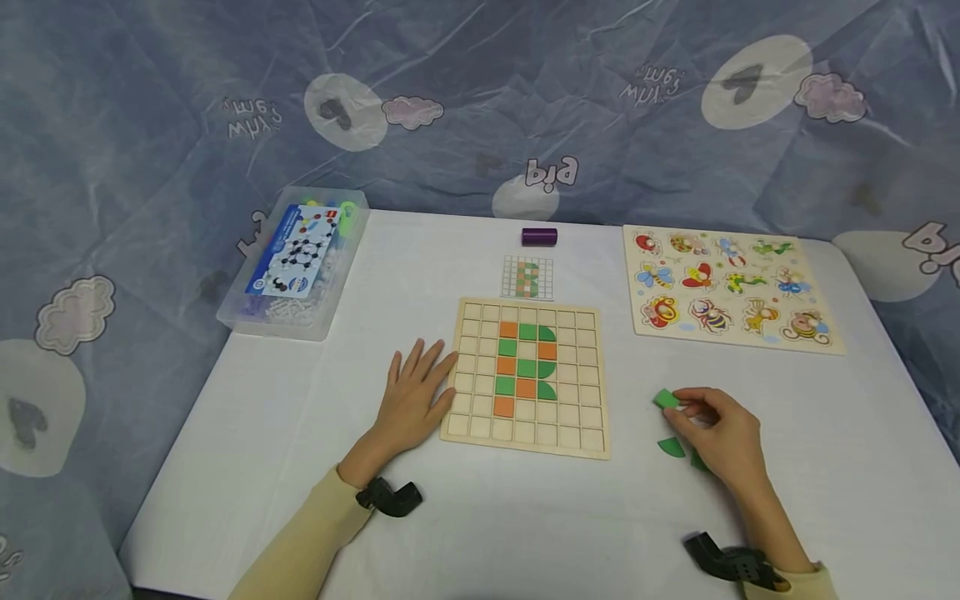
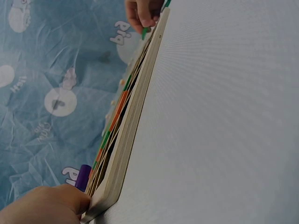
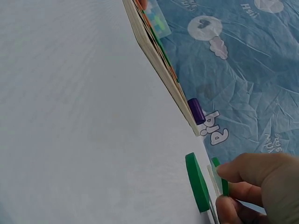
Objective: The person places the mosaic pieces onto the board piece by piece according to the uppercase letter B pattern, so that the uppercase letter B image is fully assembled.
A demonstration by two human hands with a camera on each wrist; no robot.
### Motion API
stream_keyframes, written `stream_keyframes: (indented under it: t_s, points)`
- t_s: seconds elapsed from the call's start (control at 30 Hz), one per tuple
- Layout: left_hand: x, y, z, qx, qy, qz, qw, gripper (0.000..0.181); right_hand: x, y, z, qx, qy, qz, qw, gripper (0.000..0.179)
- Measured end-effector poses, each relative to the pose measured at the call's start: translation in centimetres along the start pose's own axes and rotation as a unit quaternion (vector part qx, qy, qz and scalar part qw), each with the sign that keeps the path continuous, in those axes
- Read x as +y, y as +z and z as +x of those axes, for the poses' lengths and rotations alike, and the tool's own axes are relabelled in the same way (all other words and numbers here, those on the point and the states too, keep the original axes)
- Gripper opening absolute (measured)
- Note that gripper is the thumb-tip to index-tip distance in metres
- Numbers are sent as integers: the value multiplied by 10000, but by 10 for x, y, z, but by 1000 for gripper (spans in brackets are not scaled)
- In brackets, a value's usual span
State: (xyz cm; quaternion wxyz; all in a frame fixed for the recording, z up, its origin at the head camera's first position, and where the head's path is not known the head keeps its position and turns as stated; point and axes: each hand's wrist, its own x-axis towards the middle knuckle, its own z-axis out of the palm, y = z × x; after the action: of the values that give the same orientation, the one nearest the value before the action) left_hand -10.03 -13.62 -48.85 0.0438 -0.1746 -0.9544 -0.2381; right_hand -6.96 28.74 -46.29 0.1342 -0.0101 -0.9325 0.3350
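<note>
My right hand (image 1: 718, 433) pinches a green square tile (image 1: 665, 398) between thumb and fingers, right of the wooden grid board (image 1: 528, 442). In the right wrist view the tile (image 3: 221, 176) shows edge-on at the fingertips. Just below lies a green quarter-round piece (image 1: 671, 448), and another green piece (image 1: 699, 461) is partly hidden under the hand. With fingers spread, my left hand (image 1: 412, 404) rests flat on the table, its fingertips at the board's left edge. Orange and green squares and green quarter-rounds fill several cells in the board's middle columns.
Behind the board lie a small printed pattern card (image 1: 528, 277) and a purple cylinder (image 1: 539, 237). A clear plastic box (image 1: 322, 308) with a blue label stands at the back left. At the back right is a wooden insect puzzle board (image 1: 731, 302). Patterned cloth hangs behind the table.
</note>
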Motion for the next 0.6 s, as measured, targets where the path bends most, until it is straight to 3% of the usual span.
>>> stream_keyframes:
  t_s: [0.27, 0.47, 0.6]
  points:
    - [0, 0, 0, -20, 13, 9, 10000, 51, -16, 4, -1, 97, -100, 637, 9979, 27]
    - [-1, 0, 1, -34, 5, 66, 10000, 51, -39, 20, -1, -189, -727, 1212, 9898, 28]
    - [-1, 0, 1, -55, -17, 79, 10000, 51, -60, 35, -1, -502, -1228, 1324, 9823, 28]
